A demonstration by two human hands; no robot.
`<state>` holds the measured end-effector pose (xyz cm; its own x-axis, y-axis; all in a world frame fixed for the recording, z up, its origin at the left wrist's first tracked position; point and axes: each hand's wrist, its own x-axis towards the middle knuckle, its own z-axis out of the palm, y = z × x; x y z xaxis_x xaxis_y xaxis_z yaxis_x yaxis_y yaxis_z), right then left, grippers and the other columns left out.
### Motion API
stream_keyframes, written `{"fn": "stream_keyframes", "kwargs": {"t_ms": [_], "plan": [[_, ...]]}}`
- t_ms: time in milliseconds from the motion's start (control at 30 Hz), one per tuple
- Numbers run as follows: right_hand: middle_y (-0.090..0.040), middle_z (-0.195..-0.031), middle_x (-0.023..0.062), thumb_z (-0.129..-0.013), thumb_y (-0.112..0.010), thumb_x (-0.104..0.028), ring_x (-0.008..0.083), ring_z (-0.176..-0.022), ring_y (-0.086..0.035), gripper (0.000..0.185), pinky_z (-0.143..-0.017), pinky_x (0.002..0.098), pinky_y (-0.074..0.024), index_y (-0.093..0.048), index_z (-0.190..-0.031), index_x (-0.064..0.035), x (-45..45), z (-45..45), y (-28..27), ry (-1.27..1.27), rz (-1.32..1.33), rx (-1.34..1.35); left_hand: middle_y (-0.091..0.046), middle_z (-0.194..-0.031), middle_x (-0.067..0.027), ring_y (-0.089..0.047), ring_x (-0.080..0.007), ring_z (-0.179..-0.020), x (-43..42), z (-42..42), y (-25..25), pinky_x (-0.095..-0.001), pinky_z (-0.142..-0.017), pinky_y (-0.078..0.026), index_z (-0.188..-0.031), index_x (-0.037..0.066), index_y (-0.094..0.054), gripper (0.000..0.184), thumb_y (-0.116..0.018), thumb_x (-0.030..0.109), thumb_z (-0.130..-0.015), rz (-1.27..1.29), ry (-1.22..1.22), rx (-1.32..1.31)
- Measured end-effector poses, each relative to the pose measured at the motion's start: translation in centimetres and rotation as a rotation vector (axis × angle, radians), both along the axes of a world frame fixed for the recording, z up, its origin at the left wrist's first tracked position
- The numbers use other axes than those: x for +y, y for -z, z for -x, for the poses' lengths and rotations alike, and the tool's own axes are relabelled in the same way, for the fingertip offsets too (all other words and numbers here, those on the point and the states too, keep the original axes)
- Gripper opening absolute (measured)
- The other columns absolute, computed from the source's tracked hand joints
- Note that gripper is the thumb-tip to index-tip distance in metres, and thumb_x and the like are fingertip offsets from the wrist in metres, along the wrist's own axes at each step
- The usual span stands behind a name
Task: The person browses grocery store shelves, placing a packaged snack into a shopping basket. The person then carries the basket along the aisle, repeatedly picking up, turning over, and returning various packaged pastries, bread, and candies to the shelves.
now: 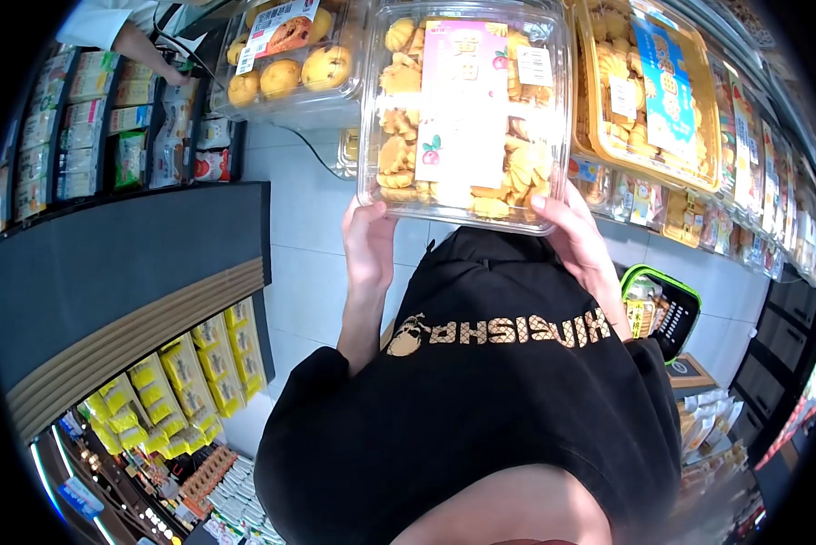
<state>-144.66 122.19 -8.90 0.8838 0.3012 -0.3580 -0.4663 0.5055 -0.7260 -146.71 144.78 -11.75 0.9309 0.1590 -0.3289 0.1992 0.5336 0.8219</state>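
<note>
A clear plastic box of cookies (394, 118) with a pink and white label is in front of me at the top centre. My left hand (369, 238) grips its near left corner, thumb on the lid edge. At the near right corner my right hand (573, 232) holds the same box, its thumb resting on the lid and the other fingers hidden. Left of it stands a clear box of round cookies (281, 80) with a white label. To the right is a yellow-edged box of cookies (612, 64) with a blue label.
A green-rimmed black basket (685, 304) with packages stands on the right. Shelves of packaged goods (81, 123) line the upper left, where another person's hand (174, 74) reaches in. Yellow packets (167, 377) hang at the lower left. More packages (762, 154) fill the right-hand display.
</note>
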Motion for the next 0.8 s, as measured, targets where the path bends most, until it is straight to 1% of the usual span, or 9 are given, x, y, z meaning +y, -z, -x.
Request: {"fn": "stream_keyframes", "kwargs": {"t_ms": [167,300,400,533,567,667,700,767,800], "plan": [[-0.034,-0.129,0.0112,-0.07,-0.059,-0.003,0.0168,-0.121,-0.03,0.072,-0.1,0.0298,-0.0219,-0.02,-0.13,0.0016,-0.5,1.1,0.0,-0.063,0.061,-0.111,-0.037,-0.125,-0.0138,-0.039,-0.023,-0.113,1.7,0.2,0.2,-0.0371,-0.094,-0.03,-0.126,0.004,-0.029,0.056,-0.044,0.02,-0.074,0.176,0.126,-0.092],[-0.03,-0.13,0.0102,-0.068,-0.061,0.001,0.017,-0.122,-0.028,0.078,-0.101,0.0315,-0.0216,-0.016,-0.131,0.0003,-0.9,2.1,-0.8,-0.095,0.097,-0.159,-0.037,-0.127,-0.0148,-0.038,-0.0221,-0.116,2.0,-0.5,0.3,-0.0359,-0.096,-0.029,-0.13,0.0,-0.022,0.061,-0.044,0.027,-0.08,0.1,0.256,-0.045],[-0.028,-0.131,0.0099,-0.067,-0.062,0.001,0.0181,-0.122,-0.027,0.081,-0.101,0.032,-0.0211,-0.014,-0.132,-0.0005,-1.6,2.7,-0.7,-0.134,0.183,-0.202,-0.041,-0.123,-0.0135,-0.041,-0.0201,-0.113,0.9,-1.3,-0.4,-0.0334,-0.095,-0.031,-0.128,-0.002,-0.026,0.056,-0.046,0.026,-0.083,-0.091,0.307,0.035],[-0.032,-0.129,0.0115,-0.069,-0.063,-0.006,0.0195,-0.12,-0.029,0.076,-0.099,0.0323,-0.0232,-0.018,-0.13,0.0002,-2.3,3.6,0.7,-0.132,0.292,-0.264,-0.046,-0.119,-0.0107,-0.042,-0.0168,-0.111,0.6,-1.5,-0.2,-0.0312,-0.094,-0.032,-0.124,-0.001,-0.034,0.056,-0.059,0.018,-0.079,-0.178,0.386,-0.04],[-0.033,-0.128,0.0123,-0.069,-0.064,-0.009,0.0201,-0.12,-0.03,0.075,-0.099,0.0326,-0.0241,-0.02,-0.129,0.0006,-2.4,3.8,0.9,-0.126,0.31,-0.27,-0.043,-0.122,-0.0097,-0.041,-0.0176,-0.113,0.5,-1.6,-0.2,-0.0312,-0.096,-0.03,-0.126,0.0,-0.031,0.062,-0.064,0.018,-0.076,-0.192,0.393,-0.096],[-0.035,-0.127,0.0135,-0.07,-0.065,-0.015,0.0224,-0.12,-0.032,0.071,-0.099,0.0336,-0.0239,-0.027,-0.128,-0.0002,-3.0,3.4,0.3,-0.266,0.693,-0.48,-0.04,-0.126,-0.0088,-0.038,-0.0199,-0.116,0.9,-2.2,0.5,-0.0323,-0.098,-0.028,-0.128,0.001,-0.026,0.069,-0.065,0.019,-0.075,-0.333,0.54,-0.297],[-0.04,-0.122,0.0146,-0.069,-0.066,-0.017,0.0247,-0.115,-0.038,0.066,-0.097,0.0347,-0.0275,-0.034,-0.123,-0.0001,-3.3,3.2,0.2,-0.306,0.841,-0.543,-0.04,-0.124,-0.0124,-0.037,-0.0227,-0.116,0.7,-2.4,0.3,-0.0334,-0.096,-0.03,-0.127,0.0,-0.027,0.069,-0.064,0.023,-0.074,-0.423,0.555,-0.34],[-0.041,-0.12,0.0165,-0.066,-0.068,-0.018,0.0294,-0.112,-0.039,0.068,-0.095,0.0369,-0.0299,-0.034,-0.122,-0.0007,-5.1,2.9,2.4,-0.256,1.006,-0.958,-0.038,-0.126,-0.0123,-0.032,-0.023,-0.12,2.6,-1.2,4.7,-0.0358,-0.098,-0.028,-0.127,0.001,-0.028,0.064,-0.06,0.025,-0.077,-0.145,0.5,-0.21],[-0.041,-0.12,0.0167,-0.064,-0.069,-0.017,0.0309,-0.111,-0.04,0.067,-0.094,0.0374,-0.0317,-0.036,-0.12,-0.0022,-4.8,2.5,3.8,-0.138,0.907,-0.924,-0.039,-0.124,-0.014,-0.033,-0.0242,-0.119,2.7,-1.4,6.1,-0.0371,-0.098,-0.028,-0.122,0.002,-0.031,0.055,-0.058,0.024,-0.079,0.031,0.425,-0.182]]}}
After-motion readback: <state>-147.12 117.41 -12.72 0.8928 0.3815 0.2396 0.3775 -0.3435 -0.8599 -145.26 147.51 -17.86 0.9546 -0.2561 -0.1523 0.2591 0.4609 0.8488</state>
